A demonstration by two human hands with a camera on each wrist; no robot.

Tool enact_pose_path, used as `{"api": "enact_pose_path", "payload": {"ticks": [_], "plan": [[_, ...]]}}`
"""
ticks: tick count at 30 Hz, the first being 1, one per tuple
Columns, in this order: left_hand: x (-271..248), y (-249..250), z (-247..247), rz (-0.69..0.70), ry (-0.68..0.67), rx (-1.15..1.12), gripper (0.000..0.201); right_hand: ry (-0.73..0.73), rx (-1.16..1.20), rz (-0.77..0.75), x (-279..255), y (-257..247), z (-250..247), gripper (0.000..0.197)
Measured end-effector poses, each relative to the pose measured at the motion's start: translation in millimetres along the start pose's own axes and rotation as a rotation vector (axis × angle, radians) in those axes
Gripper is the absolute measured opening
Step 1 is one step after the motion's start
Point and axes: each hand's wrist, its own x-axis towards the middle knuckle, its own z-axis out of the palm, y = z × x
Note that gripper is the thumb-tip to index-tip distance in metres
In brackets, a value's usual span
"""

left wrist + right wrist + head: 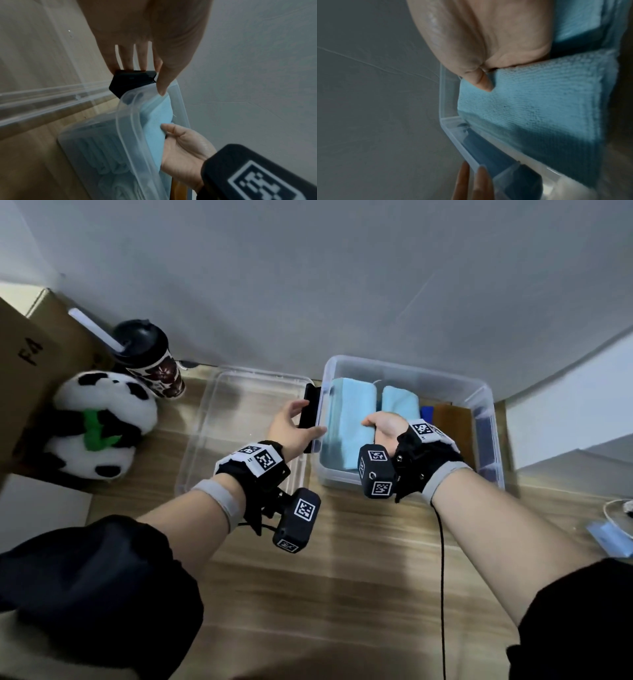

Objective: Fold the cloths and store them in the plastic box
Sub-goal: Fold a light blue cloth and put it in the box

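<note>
A clear plastic box (493, 440) stands on the wooden table with two folded light blue cloths inside. My right hand (383, 426) holds the larger blue cloth (349, 412) at the box's left end, thumb on top, fingers hidden behind it. The second cloth (399, 400) lies just beside it. My left hand (308, 419) grips the black clip (310, 405) on the box's left wall, fingers outside, thumb at the rim. The left wrist view shows that clip (130, 81) and the cloth (154, 116). In the right wrist view my thumb presses the cloth (539, 101) near the box rim (447, 121).
The clear lid (239, 419) lies left of the box. A panda plush (102, 422), a lidded cup with a straw (150, 361) and a cardboard box (27, 371) stand at far left. Dark blue and brown items (452, 422) fill the box's right end. A grey wall runs behind.
</note>
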Motion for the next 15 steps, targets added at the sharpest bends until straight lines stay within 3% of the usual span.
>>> {"api": "enact_pose_path", "payload": {"ticks": [3, 7, 10, 11, 15], "plan": [[1, 1, 2, 0.001, -0.005, 0.007, 0.062, -0.058, 0.134, 0.031, -20, -3, 1, 0.017], [-3, 6, 5, 0.017, -0.035, 0.118, 0.064, -0.133, 0.201, -0.022, -44, 2, -14, 0.015], [-10, 9, 5, 0.023, -0.025, 0.185, 0.061, -0.160, 0.268, -0.072, -58, 14, -37, 0.050], [-14, 10, 5, 0.018, -0.022, 0.196, 0.061, -0.147, 0.291, -0.106, -65, 20, -44, 0.052], [-29, 4, 2, -0.026, -0.034, 0.213, 0.063, -0.022, 0.509, -0.311, -89, 48, -76, 0.031]]}}
